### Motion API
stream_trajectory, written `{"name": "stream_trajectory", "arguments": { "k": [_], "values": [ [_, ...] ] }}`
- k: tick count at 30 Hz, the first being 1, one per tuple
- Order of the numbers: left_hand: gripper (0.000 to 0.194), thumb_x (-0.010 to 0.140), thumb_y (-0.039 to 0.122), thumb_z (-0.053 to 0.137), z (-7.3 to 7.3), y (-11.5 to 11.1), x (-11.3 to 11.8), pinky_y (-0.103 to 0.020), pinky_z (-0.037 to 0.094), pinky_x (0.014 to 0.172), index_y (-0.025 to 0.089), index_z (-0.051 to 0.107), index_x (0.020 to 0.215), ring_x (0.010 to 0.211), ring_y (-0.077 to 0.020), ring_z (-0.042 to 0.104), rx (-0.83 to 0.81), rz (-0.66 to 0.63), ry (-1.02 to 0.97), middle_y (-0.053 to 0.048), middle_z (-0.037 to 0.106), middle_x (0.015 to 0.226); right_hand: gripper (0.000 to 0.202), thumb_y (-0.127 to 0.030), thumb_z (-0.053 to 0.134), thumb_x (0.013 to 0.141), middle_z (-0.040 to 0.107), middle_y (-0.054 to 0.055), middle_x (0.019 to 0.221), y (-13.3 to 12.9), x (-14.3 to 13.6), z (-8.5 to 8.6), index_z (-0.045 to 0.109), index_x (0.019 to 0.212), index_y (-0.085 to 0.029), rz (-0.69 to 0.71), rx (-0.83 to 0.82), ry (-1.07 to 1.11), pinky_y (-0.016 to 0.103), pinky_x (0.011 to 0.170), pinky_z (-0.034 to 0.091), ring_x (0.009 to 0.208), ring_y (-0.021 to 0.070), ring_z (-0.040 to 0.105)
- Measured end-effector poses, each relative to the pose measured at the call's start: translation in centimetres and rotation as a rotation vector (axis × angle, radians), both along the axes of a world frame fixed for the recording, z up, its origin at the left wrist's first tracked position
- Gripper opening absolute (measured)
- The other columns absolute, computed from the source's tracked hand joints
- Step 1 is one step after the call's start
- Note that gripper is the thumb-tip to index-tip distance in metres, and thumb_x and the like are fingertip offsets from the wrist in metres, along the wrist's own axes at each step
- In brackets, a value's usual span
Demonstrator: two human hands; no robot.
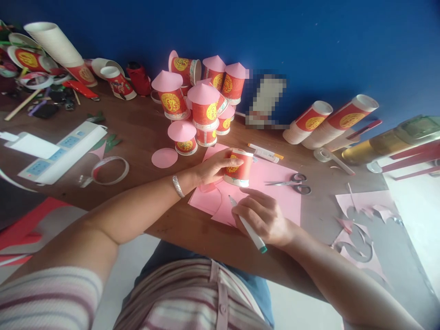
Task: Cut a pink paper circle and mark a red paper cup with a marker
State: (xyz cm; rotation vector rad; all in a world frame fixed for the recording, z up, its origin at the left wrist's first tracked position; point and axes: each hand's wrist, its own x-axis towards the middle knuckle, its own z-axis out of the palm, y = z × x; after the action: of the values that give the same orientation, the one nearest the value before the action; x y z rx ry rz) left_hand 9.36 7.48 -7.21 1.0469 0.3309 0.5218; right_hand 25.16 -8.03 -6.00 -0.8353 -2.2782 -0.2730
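My left hand (216, 167) grips a red paper cup (243, 168) with a gold emblem, held just above the pink paper (275, 201). My right hand (263, 217) is closed around a white marker (250, 231) with a green end; its tip points up and left, below the cup and apart from it. A curved line shows on the paper to the left of the marker tip. Scissors (297, 183) lie on the paper's right side. Behind my left hand rests a pink paper circle (164, 157).
Several red cups with pink cone tops (202, 94) stand stacked at the back. Cup stacks (349, 120) lean at the right, near a tape roll (322, 155). Paper scraps (360, 243) lie at right. A power strip (65, 153) and a wide tape roll (110, 170) are at left.
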Motion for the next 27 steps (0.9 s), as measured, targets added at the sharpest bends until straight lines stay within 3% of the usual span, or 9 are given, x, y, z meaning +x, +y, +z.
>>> {"name": "stream_trajectory", "arguments": {
  "k": [11, 16, 19, 22, 27],
  "values": [
    [0.051, 0.073, 0.043, 0.096, -0.6, -0.3, 0.2, -0.031, 0.053, 0.083, 0.013, 0.072, 0.107, 0.09, -0.0187, 0.066, 0.003, 0.01, 0.021, -0.009, 0.074, 0.097, 0.014, -0.007, 0.066, 0.095, 0.063, -0.003, 0.076, 0.2, -0.1, -0.7, 0.062, 0.101, -0.019, 0.03, -0.029, -0.016, 0.041, 0.102, 0.066, 0.064, 0.0125, 0.059],
    [0.04, 0.083, 0.04, 0.087, 0.3, -0.3, 0.0, -0.033, 0.055, 0.085, 0.013, 0.075, 0.11, 0.097, -0.0225, 0.069, 0.01, -0.024, -0.019, -0.013, 0.077, 0.107, 0.016, -0.007, 0.066, 0.094, 0.065, -0.002, 0.078, 0.1, 0.2, -0.3, 0.063, 0.104, -0.02, 0.035, 0.01, 0.011, 0.039, 0.1, 0.068, 0.065, 0.013, 0.061],
    [0.034, 0.084, 0.036, 0.081, 0.7, -0.3, -0.2, -0.036, 0.055, 0.087, 0.012, 0.077, 0.108, 0.099, -0.0241, 0.07, 0.018, -0.058, -0.025, -0.014, 0.077, 0.108, 0.022, -0.005, 0.065, 0.093, 0.065, -0.004, 0.078, 0.1, 0.3, 0.2, 0.063, 0.106, -0.023, -0.032, 0.041, 0.083, 0.045, 0.103, 0.067, 0.064, 0.0126, 0.061],
    [0.032, 0.084, 0.034, 0.08, 0.6, -0.2, -0.3, -0.036, 0.054, 0.087, 0.012, 0.076, 0.107, 0.096, -0.0233, 0.068, 0.015, -0.054, -0.032, -0.013, 0.076, 0.105, 0.024, -0.003, 0.066, 0.091, 0.066, -0.004, 0.077, 0.3, 0.3, 0.5, 0.063, 0.106, -0.022, -0.062, 0.013, 0.128, 0.05, 0.106, 0.067, 0.062, 0.0119, 0.061],
    [0.037, 0.082, 0.035, 0.085, 0.1, -0.3, -0.2, -0.032, 0.052, 0.083, 0.013, 0.073, 0.109, 0.092, -0.0203, 0.066, -0.001, -0.033, -0.013, -0.01, 0.074, 0.102, 0.022, -0.003, 0.065, 0.093, 0.067, -0.004, 0.078, 0.5, -0.1, 0.4, 0.061, 0.104, -0.022, -0.024, -0.016, 0.101, 0.047, 0.103, 0.068, 0.064, 0.0125, 0.063]
  ]
}}
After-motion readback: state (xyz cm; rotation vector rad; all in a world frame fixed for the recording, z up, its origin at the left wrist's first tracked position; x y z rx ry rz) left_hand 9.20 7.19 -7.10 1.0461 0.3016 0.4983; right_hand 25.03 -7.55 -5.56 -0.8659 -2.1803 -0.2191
